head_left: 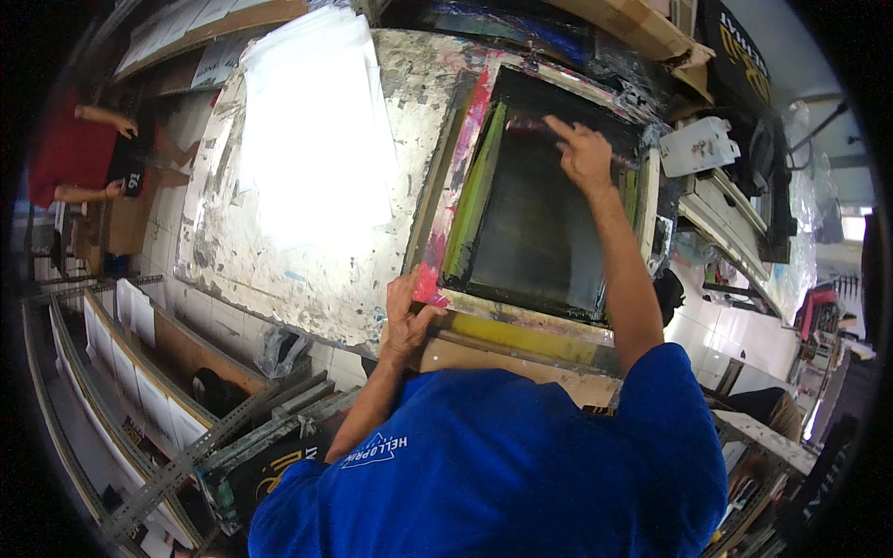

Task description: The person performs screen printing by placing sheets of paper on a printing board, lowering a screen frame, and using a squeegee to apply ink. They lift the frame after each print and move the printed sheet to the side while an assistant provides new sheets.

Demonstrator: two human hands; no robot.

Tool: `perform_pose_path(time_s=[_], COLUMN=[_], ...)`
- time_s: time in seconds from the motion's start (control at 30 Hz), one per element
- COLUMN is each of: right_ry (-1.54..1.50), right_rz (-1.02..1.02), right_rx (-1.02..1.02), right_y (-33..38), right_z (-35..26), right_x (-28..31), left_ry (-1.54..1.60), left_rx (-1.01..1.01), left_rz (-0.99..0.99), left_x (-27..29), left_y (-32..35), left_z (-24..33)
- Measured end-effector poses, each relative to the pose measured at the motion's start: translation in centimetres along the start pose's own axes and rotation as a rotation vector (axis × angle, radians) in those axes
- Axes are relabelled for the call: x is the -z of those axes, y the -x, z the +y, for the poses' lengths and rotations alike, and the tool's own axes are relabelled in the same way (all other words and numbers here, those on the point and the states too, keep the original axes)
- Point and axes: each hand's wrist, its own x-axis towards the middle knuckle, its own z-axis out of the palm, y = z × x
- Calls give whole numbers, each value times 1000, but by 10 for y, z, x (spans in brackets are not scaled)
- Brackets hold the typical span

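A screen-printing frame (530, 308) lies on the worktable before me, its wooden border smeared with pink ink and its dark mesh edged in green. My left hand (406, 314) grips the near left corner of this frame, thumb and fingers apart around the wood. Over the far part of the mesh is my right hand (586, 156), with a finger stretched toward a faint pinkish streak. Nothing shows in its grasp; whether the fingertip touches the mesh, I cannot tell. Left of the frame, a stack of white sheets (316, 130) rests on the paint-stained table (214, 223).
A white plastic container (698, 147) stands right of the frame. Shelving with boards (139, 372) fills the lower left. At far left, a person in a red shirt (79, 149) stands by the table. Cardboard (642, 28) lies beyond the frame.
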Motion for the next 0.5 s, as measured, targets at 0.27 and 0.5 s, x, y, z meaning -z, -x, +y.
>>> perform_pose_path(time_s=[0.27,0.5], right_ry=[-133,-74], right_rz=[-221,-109], right_rx=[-154,-63], right_y=[97,102], right_z=[-118,-186], right_x=[117,229], left_ry=[127,215], left_rx=[-93,-81], left_rz=[161,359], left_x=[4,11], left_y=[-22,-66], left_z=[43,119])
